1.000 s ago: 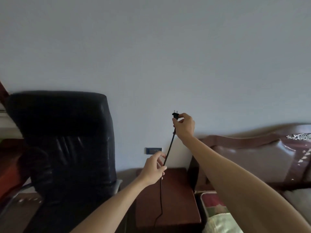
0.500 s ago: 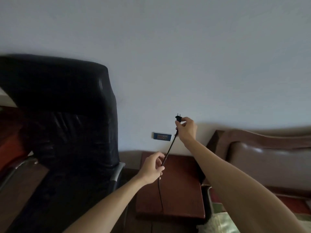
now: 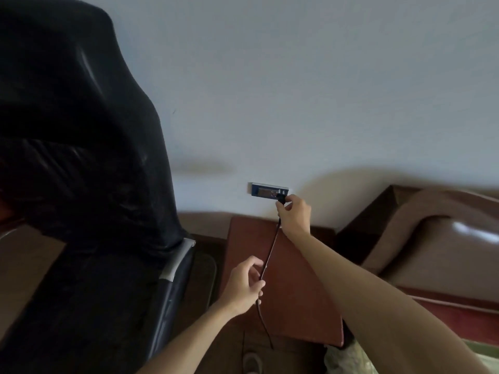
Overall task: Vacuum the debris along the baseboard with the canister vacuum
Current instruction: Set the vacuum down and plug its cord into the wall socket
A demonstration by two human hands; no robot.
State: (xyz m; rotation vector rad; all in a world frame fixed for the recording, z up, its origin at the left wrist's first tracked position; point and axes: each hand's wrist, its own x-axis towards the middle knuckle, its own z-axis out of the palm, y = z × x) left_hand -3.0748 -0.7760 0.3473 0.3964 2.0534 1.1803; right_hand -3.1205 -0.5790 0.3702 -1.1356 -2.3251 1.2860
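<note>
My right hand (image 3: 293,213) pinches the black plug (image 3: 280,197) of a power cord and holds it against the right end of a blue wall socket (image 3: 266,190). The black cord (image 3: 271,249) runs down from the plug and over a reddish-brown bedside table (image 3: 294,279). My left hand (image 3: 246,284) is closed around the cord lower down, above the table. Below that hand the cord drops out of sight near the floor. The vacuum itself is not in view.
A black leather office chair (image 3: 81,184) stands tall at the left, close to the table. A brown padded headboard (image 3: 437,238) and bed fill the right. The pale wall (image 3: 297,90) rises behind everything.
My right hand has carried the plug down and to the socket; before, it was held up in the air. The view has tilted lower and closer to the wall.
</note>
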